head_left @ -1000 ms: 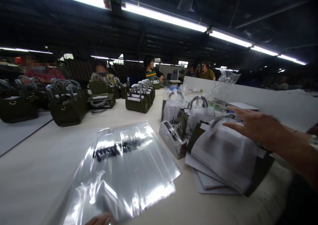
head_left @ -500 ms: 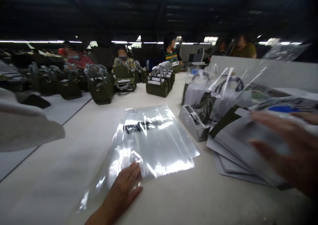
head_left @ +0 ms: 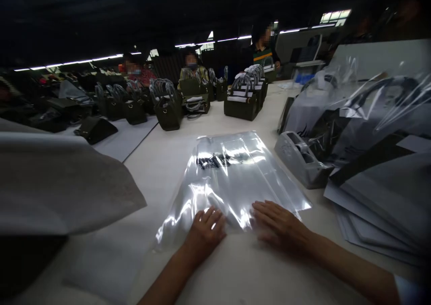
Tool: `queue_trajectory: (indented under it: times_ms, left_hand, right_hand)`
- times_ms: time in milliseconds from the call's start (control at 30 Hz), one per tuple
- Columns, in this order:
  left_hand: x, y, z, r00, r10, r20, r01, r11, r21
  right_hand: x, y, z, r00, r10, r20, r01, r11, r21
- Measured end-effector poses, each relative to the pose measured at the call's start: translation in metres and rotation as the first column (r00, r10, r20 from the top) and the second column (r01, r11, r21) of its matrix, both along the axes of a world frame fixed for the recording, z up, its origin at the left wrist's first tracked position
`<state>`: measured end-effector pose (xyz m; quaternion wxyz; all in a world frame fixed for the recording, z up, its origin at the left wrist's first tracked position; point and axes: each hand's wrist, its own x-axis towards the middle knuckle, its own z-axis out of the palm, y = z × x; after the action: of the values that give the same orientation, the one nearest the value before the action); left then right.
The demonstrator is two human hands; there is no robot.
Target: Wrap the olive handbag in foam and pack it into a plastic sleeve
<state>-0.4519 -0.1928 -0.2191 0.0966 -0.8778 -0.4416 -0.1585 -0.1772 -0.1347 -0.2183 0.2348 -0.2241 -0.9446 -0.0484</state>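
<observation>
A stack of clear plastic bags with black print lies flat on the white table in front of me. My left hand rests on the near left edge of the bags, its fingers bent a little and apart. At the near right edge, my right hand lies over the plastic with its fingers stretched out; it is slightly blurred and its thumb side is hard to make out. Neither hand holds anything that I can see. Just beyond the bags on the right stands a clear tape dispenser.
Dark green handbags with wrapped handles stand in rows at the back. Plastic-wrapped handbags stand on the right, behind layered grey-white sheets. A pale sheet juts in from the left. Several co-workers are across the table.
My right hand has come from the sheets on the right to the near edge of the plastic bags. My left hand stays at the bags' edge. The view has turned left and tilted.
</observation>
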Motion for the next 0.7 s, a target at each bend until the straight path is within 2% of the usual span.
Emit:
queue_trajectory:
  times_ms: [167, 300, 500, 600, 700]
  left_hand:
    - [0.012, 0.010, -0.001, 1.000, -0.002, -0.027, 0.002, 1.000, -0.018]
    - [0.031, 0.011, 0.003, 0.999, -0.009, -0.034, 0.008, 0.999, -0.041]
    - [0.059, 0.030, -0.003, 1.000, -0.024, 0.001, 0.024, 0.998, -0.051]
    - [0.064, 0.038, 0.000, 0.999, -0.031, 0.027, 0.033, 0.998, -0.060]
    - [0.064, 0.042, 0.002, 0.998, -0.008, 0.056, 0.012, 0.997, -0.077]
  right_hand:
    - [-0.007, 0.000, -0.013, 1.000, -0.026, 0.005, 0.026, 0.997, 0.072]
    - [0.015, 0.009, -0.016, 0.999, 0.003, -0.046, 0.002, 0.993, 0.115]
    - [0.052, 0.014, -0.015, 0.983, -0.182, 0.010, 0.181, 0.983, 0.041]
    - [0.050, 0.013, -0.019, 0.989, -0.149, -0.012, 0.149, 0.984, 0.093]
    - [0.044, 0.014, -0.024, 0.995, -0.082, -0.065, 0.085, 0.996, 0.041]
